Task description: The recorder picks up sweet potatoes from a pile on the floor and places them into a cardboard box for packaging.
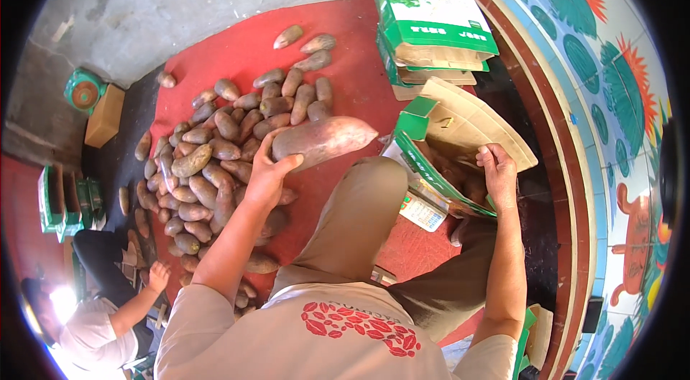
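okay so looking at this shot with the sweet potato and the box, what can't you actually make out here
Head view only:
- Inside of the open box: dark, partly hidden by its flap and the right hand.
- Underside of the sweet potato: covered by the left hand.
- Pile: lower part hidden behind the left forearm.
- Other person: cut off by the rim, washed out by glare.

Probably produce-packing yard: sweet potatoes (215, 157), cartons (431, 28).

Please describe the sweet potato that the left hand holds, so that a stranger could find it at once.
Start at the red mat with its big pile of sweet potatoes. At the pile's right edge, the left hand lifts one sweet potato above the knee. It is far larger than the others, pinkish, and pointed at its right end.
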`<action>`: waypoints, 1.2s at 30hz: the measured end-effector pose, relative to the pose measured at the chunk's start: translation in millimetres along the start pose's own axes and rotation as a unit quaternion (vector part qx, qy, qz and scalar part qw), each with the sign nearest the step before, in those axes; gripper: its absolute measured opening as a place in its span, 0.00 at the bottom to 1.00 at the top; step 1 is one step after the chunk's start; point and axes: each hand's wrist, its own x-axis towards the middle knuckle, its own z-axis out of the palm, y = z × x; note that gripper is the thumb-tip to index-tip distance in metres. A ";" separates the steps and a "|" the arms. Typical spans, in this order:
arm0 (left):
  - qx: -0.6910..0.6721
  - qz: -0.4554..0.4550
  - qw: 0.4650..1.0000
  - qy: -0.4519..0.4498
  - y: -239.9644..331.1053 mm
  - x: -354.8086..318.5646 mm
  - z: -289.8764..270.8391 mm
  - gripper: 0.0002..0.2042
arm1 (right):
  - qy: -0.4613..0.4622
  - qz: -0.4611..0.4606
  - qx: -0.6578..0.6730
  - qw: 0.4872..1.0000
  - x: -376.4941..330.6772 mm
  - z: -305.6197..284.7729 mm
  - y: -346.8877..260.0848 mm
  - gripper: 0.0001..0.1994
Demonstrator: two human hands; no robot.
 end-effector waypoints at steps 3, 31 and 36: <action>0.028 0.023 0.998 -0.047 3.0 14.3 41.1 0.29 | 0.030 0.032 -0.008 0.999 -7.7 -5.8 19.6 0.09; 0.408 0.298 0.836 -0.215 -74.5 45.0 240.6 0.29 | -0.079 -0.087 -0.067 0.991 -36.6 -6.1 -15.1 0.17; 0.351 0.409 0.838 -0.087 -45.2 41.0 159.0 0.21 | -0.120 -0.171 -0.129 0.969 -43.9 13.4 -22.9 0.17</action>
